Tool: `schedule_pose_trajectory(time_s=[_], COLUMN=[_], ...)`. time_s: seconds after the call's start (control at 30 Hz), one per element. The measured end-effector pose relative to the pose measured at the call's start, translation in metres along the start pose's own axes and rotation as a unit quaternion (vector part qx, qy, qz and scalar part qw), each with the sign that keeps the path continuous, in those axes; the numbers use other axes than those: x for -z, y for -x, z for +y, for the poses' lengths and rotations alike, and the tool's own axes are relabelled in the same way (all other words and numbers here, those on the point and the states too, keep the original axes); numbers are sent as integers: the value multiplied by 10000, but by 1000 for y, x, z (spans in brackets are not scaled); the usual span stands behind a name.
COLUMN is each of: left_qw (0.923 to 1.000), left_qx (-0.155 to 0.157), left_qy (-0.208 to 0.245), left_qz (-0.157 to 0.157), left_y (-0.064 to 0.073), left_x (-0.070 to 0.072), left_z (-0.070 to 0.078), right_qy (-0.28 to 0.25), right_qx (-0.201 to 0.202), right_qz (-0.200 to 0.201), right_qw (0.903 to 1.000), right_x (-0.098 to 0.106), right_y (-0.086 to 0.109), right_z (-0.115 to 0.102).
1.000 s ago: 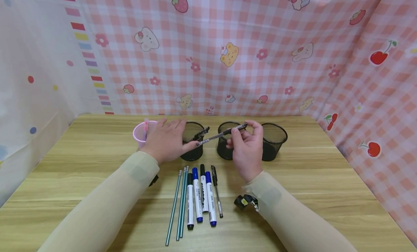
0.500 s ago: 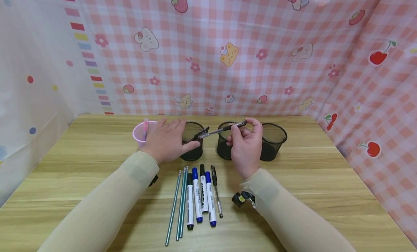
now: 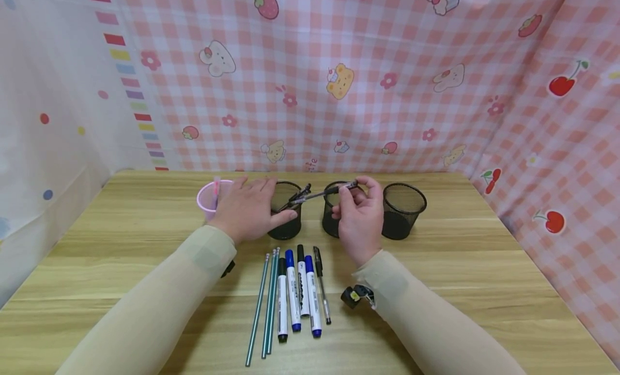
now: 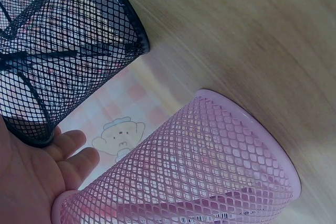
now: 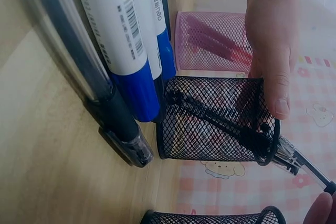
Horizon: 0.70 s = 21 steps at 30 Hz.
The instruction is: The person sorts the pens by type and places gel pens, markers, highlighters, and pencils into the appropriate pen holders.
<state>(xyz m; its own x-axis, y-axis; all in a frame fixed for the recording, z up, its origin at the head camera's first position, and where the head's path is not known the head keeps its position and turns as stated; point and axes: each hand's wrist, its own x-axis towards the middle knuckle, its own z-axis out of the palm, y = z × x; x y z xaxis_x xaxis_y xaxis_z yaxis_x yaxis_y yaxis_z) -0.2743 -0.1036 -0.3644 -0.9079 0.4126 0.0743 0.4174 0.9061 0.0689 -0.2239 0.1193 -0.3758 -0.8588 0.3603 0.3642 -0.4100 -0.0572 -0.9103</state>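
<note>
My left hand [image 3: 249, 211] holds a black mesh pen cup [image 3: 284, 232] at its upper left, thumb across the front of the rim and fingers at the far side. Several black gel pens [image 5: 247, 137] lean inside this cup, their ends sticking out past the rim. My right hand [image 3: 360, 219] pinches a clear-barrelled gel pen [image 3: 317, 195] by its black capped end, nearly level. That pen's other end overlaps the pens at the cup's mouth. In the right wrist view only fingertips [image 5: 320, 211] of this hand show, at the lower right corner.
A pink mesh cup [image 3: 206, 203] with pink pens stands left. Two more black mesh cups, a middle one [image 3: 330, 224] and a right one [image 3: 404, 219], stand right. In front lie several green pencils [image 3: 259, 310], several markers [image 3: 295, 294] and one gel pen [image 3: 322, 289].
My right hand has moved a little left with the gel pen, bringing the pen's far end over the pens in the held cup. My left hand has stayed put.
</note>
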Motion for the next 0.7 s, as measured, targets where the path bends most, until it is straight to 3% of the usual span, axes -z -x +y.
schedule_pose_trajectory(time_s=[0.7], left_qw=[10000], left_qx=[-11], left_qy=[61], left_qz=[53], left_y=[1], left_x=[0], left_z=[0], right_qy=[549], right_qx=[-122], right_qz=[-297], right_qw=[9980], right_x=[-8], right_y=[6], right_z=[6])
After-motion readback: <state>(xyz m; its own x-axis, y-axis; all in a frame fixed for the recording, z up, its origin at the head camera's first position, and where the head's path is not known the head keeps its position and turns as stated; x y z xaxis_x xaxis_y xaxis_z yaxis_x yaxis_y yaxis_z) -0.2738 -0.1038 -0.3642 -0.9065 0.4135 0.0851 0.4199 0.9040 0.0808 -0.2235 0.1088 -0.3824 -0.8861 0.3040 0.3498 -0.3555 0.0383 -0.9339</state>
